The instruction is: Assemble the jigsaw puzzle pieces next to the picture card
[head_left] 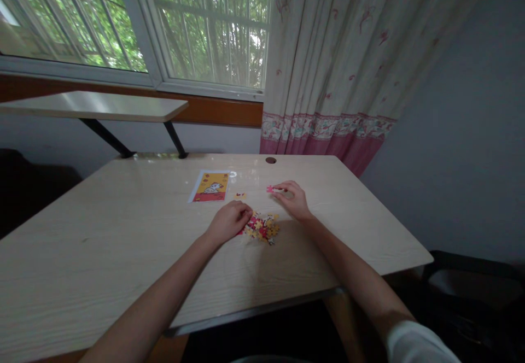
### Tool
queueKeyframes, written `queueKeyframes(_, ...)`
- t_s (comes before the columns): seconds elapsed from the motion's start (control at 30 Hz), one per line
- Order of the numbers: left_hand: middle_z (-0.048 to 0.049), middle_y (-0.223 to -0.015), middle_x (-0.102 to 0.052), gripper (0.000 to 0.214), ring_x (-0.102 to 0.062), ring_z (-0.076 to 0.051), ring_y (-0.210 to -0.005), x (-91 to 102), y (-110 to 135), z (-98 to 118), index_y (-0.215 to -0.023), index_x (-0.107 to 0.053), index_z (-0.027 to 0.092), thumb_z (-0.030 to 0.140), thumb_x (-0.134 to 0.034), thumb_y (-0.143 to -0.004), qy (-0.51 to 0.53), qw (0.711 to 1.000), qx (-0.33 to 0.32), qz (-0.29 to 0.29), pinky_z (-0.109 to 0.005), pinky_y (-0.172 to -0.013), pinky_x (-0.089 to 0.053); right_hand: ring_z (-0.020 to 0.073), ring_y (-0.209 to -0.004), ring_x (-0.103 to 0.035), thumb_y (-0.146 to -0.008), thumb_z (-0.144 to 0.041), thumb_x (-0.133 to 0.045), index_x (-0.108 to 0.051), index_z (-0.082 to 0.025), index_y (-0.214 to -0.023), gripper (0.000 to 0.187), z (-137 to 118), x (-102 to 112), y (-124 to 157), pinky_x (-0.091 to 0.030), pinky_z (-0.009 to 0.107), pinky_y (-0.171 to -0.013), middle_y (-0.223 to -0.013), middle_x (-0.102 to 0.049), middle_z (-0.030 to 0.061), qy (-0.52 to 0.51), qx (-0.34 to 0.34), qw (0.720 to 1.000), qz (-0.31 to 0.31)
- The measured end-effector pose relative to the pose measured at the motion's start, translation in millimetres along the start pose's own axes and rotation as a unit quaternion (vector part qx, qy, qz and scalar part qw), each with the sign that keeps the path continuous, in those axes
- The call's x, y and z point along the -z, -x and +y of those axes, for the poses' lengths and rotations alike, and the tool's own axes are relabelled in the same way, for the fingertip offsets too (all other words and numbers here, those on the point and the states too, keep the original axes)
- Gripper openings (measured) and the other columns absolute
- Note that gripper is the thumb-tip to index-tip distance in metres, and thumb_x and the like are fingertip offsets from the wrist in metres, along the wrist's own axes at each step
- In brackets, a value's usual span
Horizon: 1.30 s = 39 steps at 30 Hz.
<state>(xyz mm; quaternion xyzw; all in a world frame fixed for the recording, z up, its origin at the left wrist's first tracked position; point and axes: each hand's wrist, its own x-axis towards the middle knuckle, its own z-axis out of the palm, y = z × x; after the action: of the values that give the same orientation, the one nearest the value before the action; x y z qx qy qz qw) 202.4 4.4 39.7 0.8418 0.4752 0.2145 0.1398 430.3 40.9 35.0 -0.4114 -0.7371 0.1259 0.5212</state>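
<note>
A loose pile of jigsaw puzzle pieces (262, 230), yellow, pink-red and white, lies on the light wood table. At the pile's left edge rests my left hand (228, 223), its fingers curled together; whatever may be in them is hidden. My right hand (294, 201) is beyond the pile to the right, thumb and fingers pinching a pink puzzle piece (269, 189). Just past my left hand lies a small yellow piece (240, 195), apart from the heap. The picture sheet (211, 187), yellow and red with a white duck-like figure, lies flat to the left.
The wooden table (135, 243) carries a raised shelf (102, 106) on black legs at the back left. Near the far edge is a round brown cable hole (270, 160). A curtain (320, 78) hangs behind, beside a barred window. A dark chair (471, 267) stands at the right.
</note>
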Motion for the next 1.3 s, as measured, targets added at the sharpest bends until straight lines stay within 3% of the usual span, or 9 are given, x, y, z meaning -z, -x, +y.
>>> queueKeyframes(0.13, -0.0109, -0.101, -0.065, 0.030, -0.056, -0.024, -0.098, -1.6, 1, 2, -0.099, -0.065, 0.015, 0.030, -0.040, -0.090, -0.073, 0.997, 0.014, 0.036, -0.036, -0.089, -0.041, 0.0160, -0.080, -0.058, -0.077, -0.036, -0.068, -0.071, -0.020, -0.087, 0.019, 11, -11, 0, -0.045, 0.029, -0.074, -0.085, -0.068, 0.0056, -0.028, -0.027, 0.998, -0.042)
queueKeyframes(0.33, -0.0167, -0.137, -0.045, 0.046, -0.041, -0.029, -0.126, -9.8, 2, 8, -0.128, -0.047, 0.013, 0.040, -0.035, -0.093, -0.167, 0.983, 0.066, 0.023, -0.044, -0.094, -0.038, 0.0142, -0.075, -0.060, -0.076, -0.032, -0.068, -0.071, -0.019, -0.087, 0.017, 34, -41, -18, -0.043, 0.026, -0.072, -0.081, -0.070, 0.0028, 0.043, -0.096, 0.986, -0.129)
queueKeyframes(0.67, -0.0179, -0.141, -0.041, 0.049, -0.036, -0.027, -0.131, -14.5, 2, 11, -0.131, -0.043, 0.014, 0.043, -0.031, -0.094, -0.183, 0.978, 0.097, -0.006, -0.045, -0.099, -0.033, 0.0144, -0.080, -0.063, -0.074, -0.044, -0.068, -0.071, -0.023, -0.089, 0.026, 28, -95, -54, -0.044, 0.024, -0.072, -0.087, -0.072, 0.0005, 0.053, -0.138, 0.972, -0.182)
queueKeyframes(0.97, -0.0183, -0.137, -0.045, 0.045, -0.039, -0.028, -0.127, -6.1, 6, 18, -0.126, -0.046, 0.014, 0.042, -0.030, -0.095, -0.178, 0.979, 0.095, -0.006, -0.045, -0.097, -0.034, 0.0165, -0.083, -0.064, -0.074, -0.048, -0.067, -0.073, -0.028, -0.087, 0.025, 13, -90, -57, -0.043, 0.027, -0.074, -0.084, -0.072, -0.0013, 0.116, -0.133, 0.951, -0.252)
queueKeyframes(1.13, -0.0189, -0.135, -0.046, 0.047, -0.039, -0.030, -0.126, -4.9, 6, 17, -0.127, -0.045, 0.011, 0.042, -0.031, -0.094, -0.186, 0.977, 0.102, 0.003, -0.046, -0.098, -0.033, 0.0153, -0.081, -0.063, -0.079, -0.038, -0.063, -0.072, -0.028, -0.089, 0.017, 9, -94, -58, -0.042, 0.026, -0.072, -0.084, -0.072, -0.0021, 0.127, -0.119, 0.952, -0.253)
queueKeyframes(1.3, -0.0197, -0.134, -0.047, 0.046, -0.045, -0.029, -0.121, -6.8, 6, 14, -0.126, -0.046, 0.012, 0.042, -0.032, -0.094, -0.178, 0.978, 0.106, -0.008, -0.046, -0.096, -0.034, 0.0148, -0.078, -0.063, -0.076, -0.044, -0.065, -0.073, -0.028, -0.085, 0.020, 10, -102, -57, -0.041, 0.025, -0.069, -0.080, -0.071, -0.0022, 0.130, -0.106, 0.954, -0.248)
